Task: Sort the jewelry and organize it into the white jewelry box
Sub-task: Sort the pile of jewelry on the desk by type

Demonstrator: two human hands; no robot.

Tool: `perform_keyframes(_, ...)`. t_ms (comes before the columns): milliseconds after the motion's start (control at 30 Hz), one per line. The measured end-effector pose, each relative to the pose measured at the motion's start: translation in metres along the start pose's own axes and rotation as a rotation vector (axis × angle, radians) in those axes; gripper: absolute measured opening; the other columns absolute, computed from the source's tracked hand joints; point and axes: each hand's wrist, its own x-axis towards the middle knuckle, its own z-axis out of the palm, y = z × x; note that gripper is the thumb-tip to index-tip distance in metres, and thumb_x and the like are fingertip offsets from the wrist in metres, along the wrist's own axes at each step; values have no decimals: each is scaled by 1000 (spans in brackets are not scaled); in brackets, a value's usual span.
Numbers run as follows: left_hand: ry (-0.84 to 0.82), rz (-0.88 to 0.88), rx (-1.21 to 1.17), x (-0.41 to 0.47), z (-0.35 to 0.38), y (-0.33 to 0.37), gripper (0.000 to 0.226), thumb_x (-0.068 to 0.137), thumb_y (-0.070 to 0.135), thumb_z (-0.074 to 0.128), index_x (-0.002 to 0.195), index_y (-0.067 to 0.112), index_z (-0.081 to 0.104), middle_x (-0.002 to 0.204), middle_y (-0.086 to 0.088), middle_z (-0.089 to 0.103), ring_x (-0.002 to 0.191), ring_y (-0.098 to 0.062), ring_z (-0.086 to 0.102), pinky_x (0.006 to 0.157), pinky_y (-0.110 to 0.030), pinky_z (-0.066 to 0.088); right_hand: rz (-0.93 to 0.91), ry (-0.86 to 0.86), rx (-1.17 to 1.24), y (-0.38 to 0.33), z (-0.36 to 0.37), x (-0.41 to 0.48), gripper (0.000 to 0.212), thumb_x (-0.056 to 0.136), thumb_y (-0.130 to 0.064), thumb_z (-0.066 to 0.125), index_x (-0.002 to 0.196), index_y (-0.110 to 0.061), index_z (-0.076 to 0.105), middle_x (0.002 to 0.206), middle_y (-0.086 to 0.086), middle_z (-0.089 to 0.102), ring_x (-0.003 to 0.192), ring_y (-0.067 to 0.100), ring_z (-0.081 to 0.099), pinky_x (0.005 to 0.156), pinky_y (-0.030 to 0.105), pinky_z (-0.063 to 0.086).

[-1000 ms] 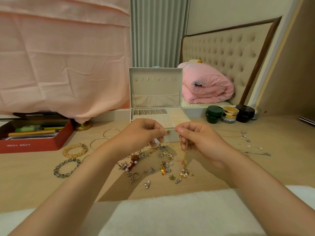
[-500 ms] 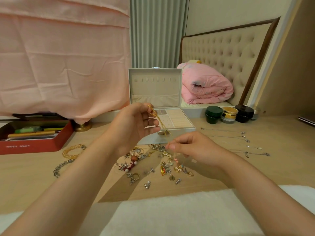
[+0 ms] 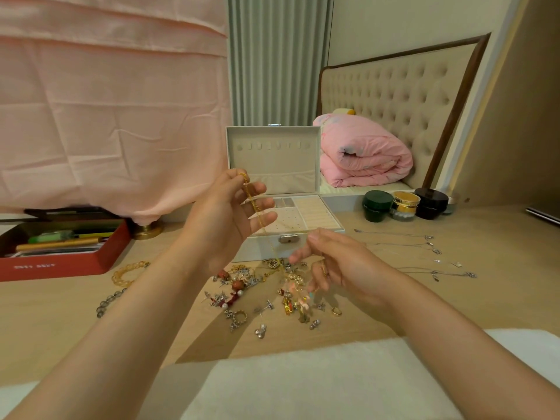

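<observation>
Just in front of the open white jewelry box [image 3: 272, 159], a gold chain [image 3: 257, 216] hangs from the left hand [image 3: 230, 219], pinched at its top between thumb and forefinger, the other fingers spread. Its blurred lower end, with small charms, dangles over the jewelry pile [image 3: 242, 286] on the wooden table [image 3: 454, 298]. The right hand [image 3: 342, 268] is lower, beside that end; its fingers are blurred, so I cannot tell whether they pinch anything. Silver necklaces [image 3: 424, 247] lie to the right, beaded bracelets [image 3: 127, 272] and a red box [image 3: 60, 262] to the left.
</observation>
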Motion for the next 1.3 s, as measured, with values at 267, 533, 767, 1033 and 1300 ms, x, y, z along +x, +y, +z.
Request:
perform_keyframes(267, -64, 31, 69, 6, 36, 14, 20, 107, 15, 34, 92, 19, 47, 72, -2, 57, 66, -18, 60, 65, -33, 57, 50, -151, -387, -13, -11, -9, 16, 99, -23, 63, 103, -15, 77, 100, 0, 78, 59, 3, 49, 58, 19, 36)
perform_keyframes(533, 118, -17, 347, 12, 42, -7, 15, 107, 16, 38, 99, 14, 50, 70, -2, 60, 73, -23, 64, 83, -44, 57, 73, 43, -213, -20, -74, -29, 21, 100, -23, 58, 97, -14, 76, 125, -9, 71, 122, 28, 62, 103, 39, 45)
perform_keyframes(767, 32, -105, 530, 16, 62, -59, 17, 104, 14, 48, 94, 7, 60, 87, -8, 67, 66, -16, 63, 70, -30, 59, 135, 192, 21, -13, -139, -62, 21, 105, -17, 48, 102, -4, 64, 68, 6, 56, 58, 19, 53, 73, 41, 52)
perform_keyframes(1033, -429, -132, 1194, 21, 89, -125, 19, 99, 22, 57, 85, 20, 70, 81, 4, 73, 68, -2, 61, 76, -26, 49, 379, 341, -698, 2, -200, -100, 16, 97, -28, 67, 86, -20, 76, 68, -4, 60, 54, 6, 50, 51, 20, 40)
perform_keyframes(1300, -628, 19, 1739, 18, 87, -141, 10, 90, 33, 63, 91, 32, 73, 92, 22, 56, 88, -2, 55, 86, -23, 47, 389, 262, -894, 17, -217, -113, 16, 84, -20, 81, 88, -35, 76, 92, -11, 71, 91, 10, 65, 84, 24, 51)
